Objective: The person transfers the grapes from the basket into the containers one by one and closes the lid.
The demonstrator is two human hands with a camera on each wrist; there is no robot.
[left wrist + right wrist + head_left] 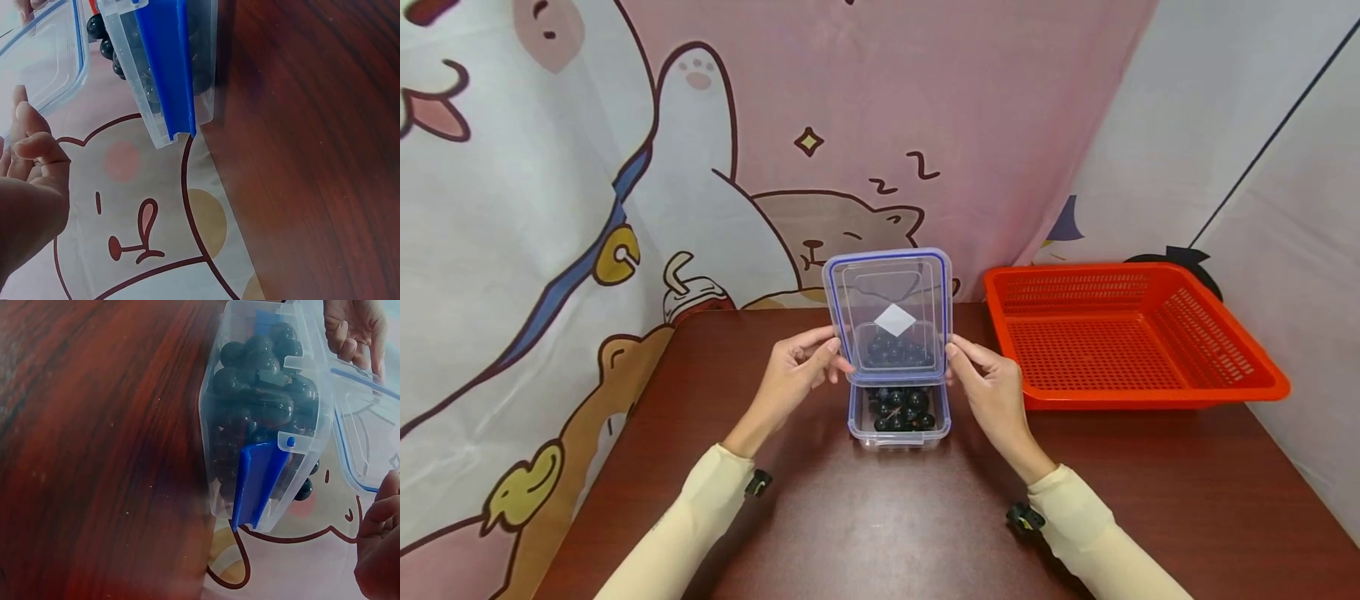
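Observation:
A clear plastic food box (pixel 898 437) stands on the table, with dark round grapes (pixel 901 408) heaped inside it. Above it both hands hold a clear lid (pixel 891 275) with a blue seal, tipped up nearly upright. The left hand (pixel 786 375) pinches the lid's lower left edge between thumb and fingers, while the right hand (pixel 992 387) pinches the lower right edge. Through the lid the back part of the grapes shows. A blue latch (pixel 165 69) hangs down the box's side in the left wrist view, and another blue latch (pixel 259 481) does so in the right wrist view.
A red plastic basket (pixel 1157 394) with a perforated floor stands right of the right hand on the brown table (pixel 880 525). Cartoon-printed cloth (pixel 955 108) hangs behind and at the left. Both wrists wear small black devices (pixel 758 483).

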